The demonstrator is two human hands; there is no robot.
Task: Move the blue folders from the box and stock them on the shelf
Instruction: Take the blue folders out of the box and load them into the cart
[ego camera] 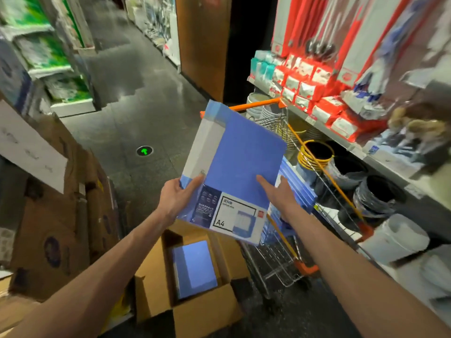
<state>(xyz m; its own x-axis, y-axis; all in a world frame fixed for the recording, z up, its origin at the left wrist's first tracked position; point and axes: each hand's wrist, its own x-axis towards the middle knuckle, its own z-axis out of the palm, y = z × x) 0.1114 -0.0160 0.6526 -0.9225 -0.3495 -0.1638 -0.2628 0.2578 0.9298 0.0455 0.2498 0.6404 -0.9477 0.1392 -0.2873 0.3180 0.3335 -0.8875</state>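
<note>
Left hand (pixel 174 196) curled round blue folder (pixel 244 152) corner, right hand (pixel 277 195) pinching edge

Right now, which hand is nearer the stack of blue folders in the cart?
Right. The right hand is just beside the stack, at the held folder's right edge; the left hand grips its far left edge.
</note>
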